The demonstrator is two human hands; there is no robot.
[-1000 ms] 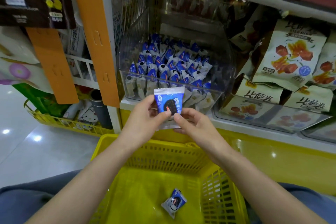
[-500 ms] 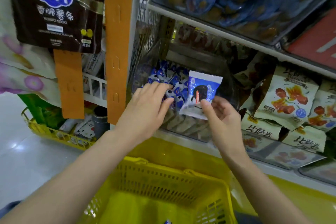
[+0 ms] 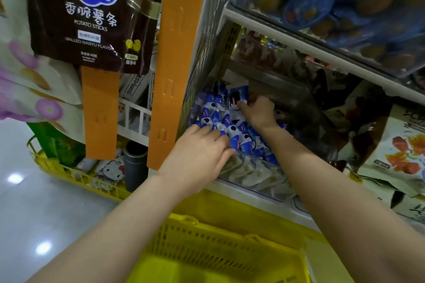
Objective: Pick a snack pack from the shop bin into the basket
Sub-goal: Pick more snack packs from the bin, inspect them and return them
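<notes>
Just left of the right hand (image 3: 258, 112), deep in the clear bin (image 3: 257, 174): one snack pack (image 3: 238, 99), pinched at its right edge between thumb and curled fingers.

Pack look: small pillow wrapper, blue upper part, white lower part, dark round picture mid-face. The printed face is turned toward the camera.

Counts:
- 2 hands
- 1 pack held
- 1 bin
- loose packs (image 3: 220, 122) in the bin are the same blue-white type, well over a dozen; blur and overlap rule out an exact count
- 1 yellow basket (image 3: 218, 248) below both wrists, only rim and mesh wall visible
- 1 floor basket (image 3: 69, 174), also yellow, far left of the left hand
- 1 brown potato-sticks bag (image 3: 92, 20) hanging up-left of the left hand

Orientation: the held pack's long axis runs roughly up-down in view. Blue end is up, away from the wrist. White end is down, touching the heap.

Left hand (image 3: 200, 156): nearer than the right hand and to its left. Palm down, fingers straight and pressed together. It lies over the bin's front rim with fingertips on the front packs, gripping nothing.
</notes>
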